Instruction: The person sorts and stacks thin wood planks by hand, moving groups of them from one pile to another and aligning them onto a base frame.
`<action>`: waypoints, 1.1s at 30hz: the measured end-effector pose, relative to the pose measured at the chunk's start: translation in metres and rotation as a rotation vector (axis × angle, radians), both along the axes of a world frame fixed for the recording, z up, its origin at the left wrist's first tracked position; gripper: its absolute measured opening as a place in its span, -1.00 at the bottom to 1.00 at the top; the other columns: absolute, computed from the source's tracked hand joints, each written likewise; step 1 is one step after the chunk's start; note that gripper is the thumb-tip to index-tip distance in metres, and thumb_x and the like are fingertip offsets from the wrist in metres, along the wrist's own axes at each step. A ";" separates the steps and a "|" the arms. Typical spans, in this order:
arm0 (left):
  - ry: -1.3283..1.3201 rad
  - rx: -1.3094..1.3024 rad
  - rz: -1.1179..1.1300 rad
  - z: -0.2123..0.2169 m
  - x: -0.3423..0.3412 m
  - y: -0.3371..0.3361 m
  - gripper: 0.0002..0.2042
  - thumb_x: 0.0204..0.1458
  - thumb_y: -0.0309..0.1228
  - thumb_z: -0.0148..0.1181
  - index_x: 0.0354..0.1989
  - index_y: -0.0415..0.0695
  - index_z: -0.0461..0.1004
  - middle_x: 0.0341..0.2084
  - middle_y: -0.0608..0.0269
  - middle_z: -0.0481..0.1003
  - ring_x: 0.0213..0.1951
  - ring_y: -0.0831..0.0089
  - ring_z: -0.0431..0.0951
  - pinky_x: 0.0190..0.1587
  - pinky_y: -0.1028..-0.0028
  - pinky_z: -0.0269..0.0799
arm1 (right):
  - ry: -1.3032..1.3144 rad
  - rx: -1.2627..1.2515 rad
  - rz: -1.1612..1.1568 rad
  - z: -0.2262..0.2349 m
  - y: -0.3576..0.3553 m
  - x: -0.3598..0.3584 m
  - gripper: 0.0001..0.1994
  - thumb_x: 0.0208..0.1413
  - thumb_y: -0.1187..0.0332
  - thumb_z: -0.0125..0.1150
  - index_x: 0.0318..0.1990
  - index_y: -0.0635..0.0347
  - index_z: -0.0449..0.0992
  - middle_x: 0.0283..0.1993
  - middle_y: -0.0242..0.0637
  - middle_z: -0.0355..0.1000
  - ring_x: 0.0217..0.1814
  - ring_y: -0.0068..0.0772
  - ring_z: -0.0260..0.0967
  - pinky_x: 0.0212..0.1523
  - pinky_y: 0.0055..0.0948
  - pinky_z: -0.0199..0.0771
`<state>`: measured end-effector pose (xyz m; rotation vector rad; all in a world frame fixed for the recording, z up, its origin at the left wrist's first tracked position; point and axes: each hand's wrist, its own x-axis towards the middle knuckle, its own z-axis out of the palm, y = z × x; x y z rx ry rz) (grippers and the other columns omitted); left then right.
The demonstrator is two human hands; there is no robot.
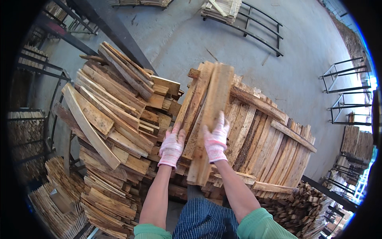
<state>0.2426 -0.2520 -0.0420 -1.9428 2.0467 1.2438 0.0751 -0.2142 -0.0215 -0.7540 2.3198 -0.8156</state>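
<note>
Both my hands wear white-and-pink knit gloves. In front of me, my right hand (217,139) holds a long, pale wooden board (218,93) by its right side, thumb on top. This board lies slantwise over the stack, its far end slightly blurred and its near end close to my lap. Just left of it, my left hand (172,147) rests with fingers extended against the near end of a narrower plank (195,95). The left fingertips are partly hard to make out. Beneath both hands is a layered stack of planks (254,139) laid side by side, with crosswise strips on top.
A loose heap of uneven boards (107,107) rises close on the left. Below right lies a pile of short wood pieces (298,207). A dark metal beam (115,36) runs across the upper left. Metal rack frames (262,30) stand farther off on the grey floor (302,36).
</note>
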 end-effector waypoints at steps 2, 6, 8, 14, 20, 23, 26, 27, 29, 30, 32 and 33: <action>0.025 -0.025 0.049 0.003 -0.001 -0.002 -0.49 0.32 0.03 -0.16 0.42 0.25 0.19 0.25 -0.19 0.32 0.19 -0.13 0.41 0.20 0.09 0.35 | -0.069 -0.014 -0.017 0.000 -0.017 0.024 -0.09 0.12 0.37 0.32 0.53 -0.04 -0.15 0.43 0.23 -0.12 0.39 0.19 0.12 0.43 -0.13 0.21; 0.082 0.056 0.025 0.008 0.015 -0.024 -0.48 0.33 0.04 -0.21 0.43 0.22 0.15 0.18 -0.16 0.40 0.15 -0.14 0.44 0.18 0.06 0.34 | -0.033 -0.130 -0.036 -0.019 -0.022 0.050 -0.10 0.13 0.42 0.28 0.53 0.05 -0.19 0.41 0.28 -0.10 0.38 0.26 0.11 0.36 -0.11 0.21; 0.046 0.121 0.036 0.019 0.012 -0.032 -0.46 0.33 0.07 -0.21 0.43 0.21 0.16 0.16 -0.19 0.42 0.17 -0.09 0.44 0.19 0.09 0.33 | -0.038 -0.176 -0.053 -0.021 -0.022 0.050 -0.10 0.12 0.41 0.29 0.52 0.07 -0.18 0.42 0.34 -0.11 0.40 0.36 0.08 0.37 -0.08 0.21; -0.112 0.009 0.017 0.025 -0.015 -0.016 -0.35 0.28 0.13 -0.19 0.43 0.00 0.05 0.17 -0.14 0.42 0.05 -0.14 0.52 0.06 0.00 0.44 | -0.027 -0.173 -0.022 -0.028 -0.015 0.049 -0.10 0.13 0.39 0.24 0.53 0.08 -0.23 0.40 0.32 -0.11 0.36 0.26 0.11 0.37 -0.10 0.19; -0.170 -0.154 0.016 0.014 -0.009 -0.005 -0.29 0.25 0.09 -0.05 0.41 -0.16 0.04 0.03 -0.25 0.46 -0.05 -0.13 0.55 -0.02 0.03 0.48 | -0.426 -0.253 -0.404 0.017 -0.011 0.021 -0.35 -0.04 0.78 0.16 0.23 0.00 0.38 0.04 -0.27 0.29 -0.14 -0.46 0.34 -0.49 -0.78 0.53; -0.160 -0.146 0.007 0.012 -0.003 -0.004 -0.26 0.24 0.14 -0.05 0.41 -0.15 0.04 0.05 -0.27 0.45 -0.05 -0.14 0.55 -0.03 0.03 0.48 | -0.023 -0.272 -0.182 -0.029 0.033 -0.019 -0.41 0.02 0.63 0.24 0.25 0.04 0.33 0.05 -0.21 0.29 -0.08 -0.37 0.38 -0.30 -0.60 0.63; -0.182 -0.106 -0.004 0.018 -0.010 -0.011 -0.22 0.23 0.20 -0.09 0.43 -0.15 0.02 0.09 -0.23 0.44 -0.02 -0.14 0.55 -0.02 0.04 0.49 | 0.100 -0.100 -0.179 -0.043 0.032 -0.029 -0.40 0.09 0.48 0.32 0.30 0.10 0.25 0.09 -0.14 0.31 0.05 -0.27 0.38 -0.05 -0.41 0.63; -0.199 -0.095 -0.011 0.022 -0.012 -0.014 -0.22 0.23 0.20 -0.10 0.43 -0.15 0.04 0.12 -0.22 0.43 0.02 -0.14 0.53 0.01 0.05 0.48 | 0.056 -0.152 -0.161 -0.042 0.028 -0.023 -0.44 0.13 0.47 0.26 0.30 0.07 0.27 0.09 -0.13 0.32 0.03 -0.26 0.38 0.00 -0.37 0.59; -0.234 -0.067 -0.036 0.027 -0.019 -0.017 -0.23 0.23 0.19 -0.11 0.43 -0.15 0.06 0.17 -0.20 0.40 0.09 -0.13 0.50 0.07 0.08 0.47 | 0.026 -0.317 -0.036 -0.039 0.024 -0.007 -0.55 0.26 0.45 0.10 0.30 -0.02 0.33 0.13 -0.13 0.32 -0.08 -0.25 0.41 0.08 -0.29 0.48; -0.238 -0.152 -0.051 0.020 -0.019 -0.017 -0.25 0.24 0.18 -0.12 0.42 -0.15 0.08 0.23 -0.18 0.36 0.12 -0.13 0.49 0.11 0.09 0.44 | 0.185 -0.293 0.068 -0.032 0.025 0.006 -0.49 0.25 0.47 0.07 0.36 -0.01 0.27 0.22 -0.10 0.32 0.00 -0.17 0.38 0.15 -0.26 0.43; -0.198 -0.372 -0.144 -0.001 -0.024 -0.012 -0.31 0.28 0.10 -0.12 0.41 -0.16 0.12 0.31 -0.17 0.26 0.21 -0.10 0.41 0.20 0.13 0.36 | 0.005 -0.241 0.098 -0.047 0.024 -0.009 -0.38 0.20 0.41 0.02 0.44 0.19 0.11 0.38 -0.01 0.21 0.35 -0.04 0.21 0.40 -0.19 0.17; -0.164 -0.352 -0.147 -0.006 -0.021 -0.010 -0.35 0.31 0.02 -0.13 0.41 -0.20 0.11 0.32 -0.17 0.25 0.25 -0.09 0.37 0.24 0.15 0.32 | 0.010 -0.070 0.340 -0.032 0.023 -0.024 -0.35 0.16 0.55 -0.14 0.47 0.15 0.04 0.48 0.13 0.02 0.49 -0.02 0.08 0.46 -0.14 0.09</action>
